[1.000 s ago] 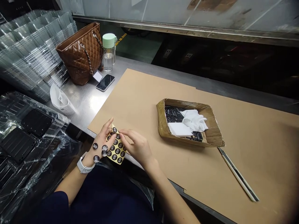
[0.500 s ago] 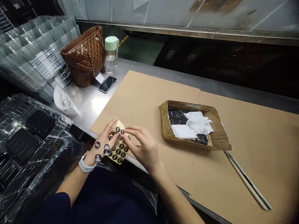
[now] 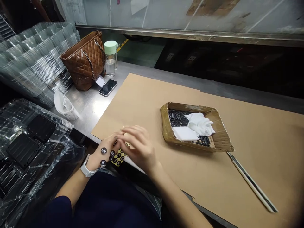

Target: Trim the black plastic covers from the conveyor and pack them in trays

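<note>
At the near edge of the cardboard, my left hand (image 3: pixel 99 155) is closed on a yellow sheet of stickers (image 3: pixel 117 162), round and black with white print. Several of the same round stickers (image 3: pixel 104 151) cling to the back of this hand, some overlapping near the thumb side. My right hand (image 3: pixel 140 147) reaches across from the right, its curled fingers over the sheet's upper part and against the left fingers. Those fingers are slightly blurred, and anything pinched between them is hidden. A pale watch (image 3: pixel 87 167) sits on my left wrist.
On the brown cardboard (image 3: pixel 152 91) stands a box (image 3: pixel 166 126) with small black parts and white cloth. A thin strip (image 3: pixel 253 183) lies right. Behind left are a brown handbag (image 3: pixel 83 63), bottle (image 3: pixel 110 60), phone (image 3: pixel 108 87), paper roll (image 3: pixel 65 106) and stacked clear trays (image 3: pixel 35 53).
My right hand has moved slightly left and up from the sheet, its fingers now covering the sheet's upper part and my left fingertips. My left hand has turned a little, still holding the sheet.
</note>
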Demonstrator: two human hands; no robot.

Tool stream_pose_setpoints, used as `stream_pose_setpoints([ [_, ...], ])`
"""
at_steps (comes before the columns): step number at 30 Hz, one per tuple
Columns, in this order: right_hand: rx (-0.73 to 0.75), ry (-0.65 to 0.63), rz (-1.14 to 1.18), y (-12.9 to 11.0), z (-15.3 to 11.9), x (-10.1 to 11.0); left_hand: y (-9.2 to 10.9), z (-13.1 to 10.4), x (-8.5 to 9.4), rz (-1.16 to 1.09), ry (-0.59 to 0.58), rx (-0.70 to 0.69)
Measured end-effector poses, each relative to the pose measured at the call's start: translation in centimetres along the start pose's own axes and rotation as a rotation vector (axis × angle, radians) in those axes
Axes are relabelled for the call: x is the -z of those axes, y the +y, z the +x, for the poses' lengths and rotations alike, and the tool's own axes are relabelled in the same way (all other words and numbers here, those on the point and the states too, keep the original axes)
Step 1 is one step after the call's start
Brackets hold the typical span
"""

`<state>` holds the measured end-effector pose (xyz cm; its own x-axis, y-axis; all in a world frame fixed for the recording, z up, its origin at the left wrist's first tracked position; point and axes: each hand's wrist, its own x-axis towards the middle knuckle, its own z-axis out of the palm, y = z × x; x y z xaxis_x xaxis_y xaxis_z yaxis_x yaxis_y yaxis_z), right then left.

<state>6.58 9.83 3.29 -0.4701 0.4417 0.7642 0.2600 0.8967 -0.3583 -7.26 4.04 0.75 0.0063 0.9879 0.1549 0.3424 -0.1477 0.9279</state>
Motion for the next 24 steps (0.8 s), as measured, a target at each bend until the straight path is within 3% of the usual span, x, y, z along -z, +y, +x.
stream_pose_setpoints([
  [2, 0.119, -0.125, 0.008, -0.3, 0.2, -0.4, 0.0, 0.1, 0.2, -0.02, -0.012, -0.029],
  [5, 0.11, -0.222, 0.036, 0.1, 0.0, -0.4, 0.3, 0.1, 0.7, -0.03, -0.024, -0.037],
  [11, 0.016, -0.125, 0.042, 1.1, -0.9, 0.5, 1.0, 0.1, 1.1, -0.029, -0.049, 0.012],
  [15, 0.05, -0.059, 0.002, 0.4, -1.2, -0.2, 0.7, 0.1, 0.6, -0.069, -0.052, 0.001],
  [19, 0.081, -0.097, -0.006, 0.0, -1.3, -0.9, 0.4, 0.2, 0.4, -0.073, -0.045, 0.065],
  [24, -0.021, -0.117, 0.086, 0.8, -1.8, -0.1, 0.6, 0.4, 0.4, -0.028, -0.056, 0.098],
])
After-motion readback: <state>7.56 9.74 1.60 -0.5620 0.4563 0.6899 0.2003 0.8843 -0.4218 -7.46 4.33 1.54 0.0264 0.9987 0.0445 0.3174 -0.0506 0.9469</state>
